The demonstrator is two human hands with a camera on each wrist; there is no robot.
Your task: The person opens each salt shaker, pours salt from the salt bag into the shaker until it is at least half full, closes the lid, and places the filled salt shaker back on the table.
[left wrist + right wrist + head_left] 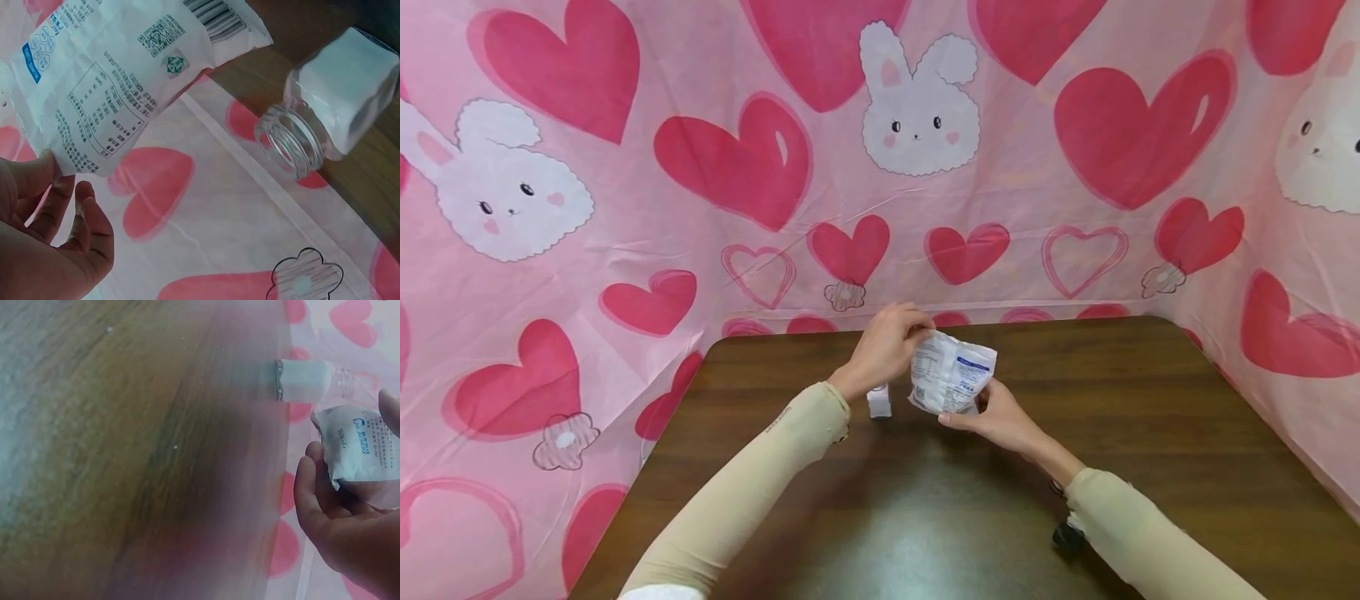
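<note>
A white printed packet (951, 375) is held up over the far part of the table between both hands. My left hand (887, 343) pinches its upper corner between thumb and fingers, as the left wrist view shows. My right hand (1000, 421) grips the packet's lower end, thumb on the near side and fingers behind. Just left of the packet, partly behind my left hand, a small clear glass jar (879, 404) stands on the table. In the left wrist view the jar (344, 94) has a bare threaded mouth and white contents up to its shoulder.
The brown wooden table (925, 517) ends at a pink heart-and-rabbit cloth (917, 200) hanging behind and at both sides. A small black object (1067, 540) shows beside the right sleeve. White specks dot the tabletop (156, 487) in the right wrist view.
</note>
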